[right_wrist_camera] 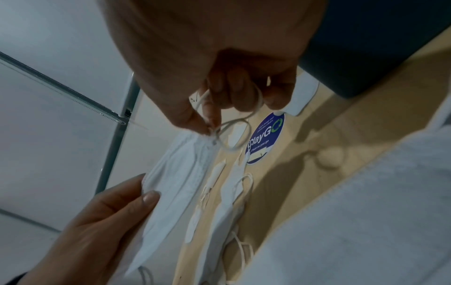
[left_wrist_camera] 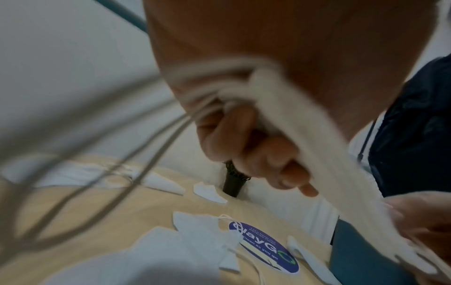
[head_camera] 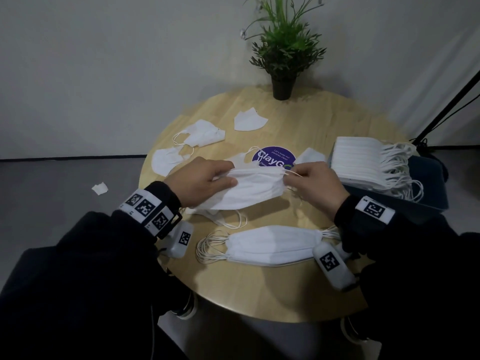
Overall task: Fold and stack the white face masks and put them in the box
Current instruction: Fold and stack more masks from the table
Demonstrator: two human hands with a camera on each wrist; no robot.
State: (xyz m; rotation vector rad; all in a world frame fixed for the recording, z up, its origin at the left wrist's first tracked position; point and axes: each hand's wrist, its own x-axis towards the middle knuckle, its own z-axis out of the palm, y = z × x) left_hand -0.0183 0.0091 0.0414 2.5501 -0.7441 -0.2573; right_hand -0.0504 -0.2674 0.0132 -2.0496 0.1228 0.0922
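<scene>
Head view: left hand and right hand pinch opposite ends of a white face mask, mid-fold above the table. Next, probably, lay it squarely on the near stack.

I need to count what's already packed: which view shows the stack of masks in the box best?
The head view: the stack of masks lies whole in the box, ear loops hanging right. The wrist views show only part of the box.

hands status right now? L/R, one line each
Left hand: closed, pinching the left end of the white mask.
Right hand: closed, pinching the same mask's right end by the ear loop.
</scene>
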